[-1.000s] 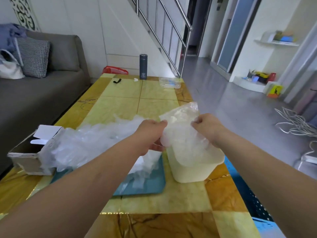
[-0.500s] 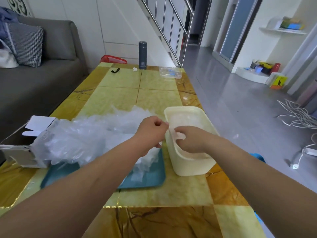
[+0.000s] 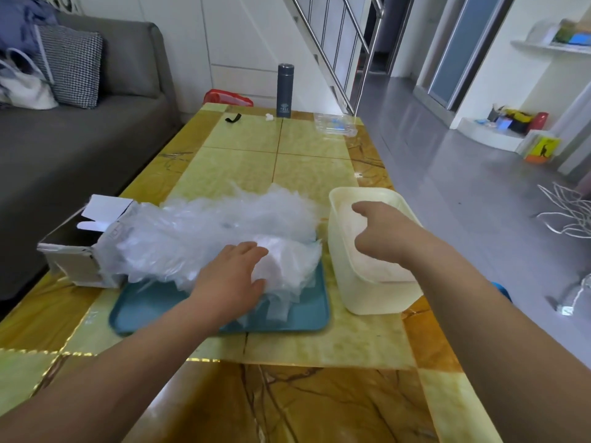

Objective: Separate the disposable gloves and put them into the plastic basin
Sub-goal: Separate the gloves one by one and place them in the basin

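A loose heap of clear disposable gloves spills from a torn cardboard box across a teal tray. My left hand lies on the near end of the heap, fingers spread and straight. To the right stands a cream plastic basin with thin clear gloves lying inside. My right hand hovers over the basin's opening, fingers loosely curled, holding nothing that I can see.
The yellow marble-pattern table carries a dark flask, a clear plastic pack and a small black strap at its far end. A grey sofa runs along the left. Bare floor and white cables lie to the right.
A second ago both hands held a glove above the basin. It went down into the basin, my right hand let go, and my left hand moved left onto the heap.
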Available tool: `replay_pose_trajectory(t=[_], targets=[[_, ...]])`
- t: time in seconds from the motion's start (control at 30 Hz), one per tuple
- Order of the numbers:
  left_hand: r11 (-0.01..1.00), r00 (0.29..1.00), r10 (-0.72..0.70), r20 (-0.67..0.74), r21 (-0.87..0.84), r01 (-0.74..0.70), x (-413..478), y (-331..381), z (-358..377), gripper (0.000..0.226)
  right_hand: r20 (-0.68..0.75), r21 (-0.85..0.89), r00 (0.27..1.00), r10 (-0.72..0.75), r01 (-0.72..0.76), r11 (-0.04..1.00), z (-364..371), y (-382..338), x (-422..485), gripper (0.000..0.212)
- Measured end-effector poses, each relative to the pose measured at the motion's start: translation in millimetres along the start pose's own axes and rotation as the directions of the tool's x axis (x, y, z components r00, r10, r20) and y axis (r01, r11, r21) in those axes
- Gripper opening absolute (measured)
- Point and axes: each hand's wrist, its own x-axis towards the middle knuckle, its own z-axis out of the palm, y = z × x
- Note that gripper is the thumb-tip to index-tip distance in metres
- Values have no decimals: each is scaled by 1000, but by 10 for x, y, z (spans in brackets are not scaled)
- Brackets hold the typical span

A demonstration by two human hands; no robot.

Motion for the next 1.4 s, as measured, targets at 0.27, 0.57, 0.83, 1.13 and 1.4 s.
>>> replay_pose_trajectory(t=[0.27,0.57,0.83,1.13,1.4], targets=[[993,995,-60,-74,-111,52,-90,-210,110,25,-165,334,957,-239,282,899,984,-342,-378,49],[919,898,-115,-424,-388,-65,-196,-255,33,11,-77,388,972,-221,233,892,1505,-54,-154,71],[232,887,-447,-117,-973,-11,-344,-43,-576,6,-107,568,979,-173,203,798,1480,-104,-197,116],[121,977,-186,109,-984,133,-395,-62,-526,38,-317,568,933,-169,330,754,1313,-161,-374,53],[228,974,-93,207,-948,223,-404,-106,-439,23,-334,805,937,-99,338,487,1095,-264,-470,40]])
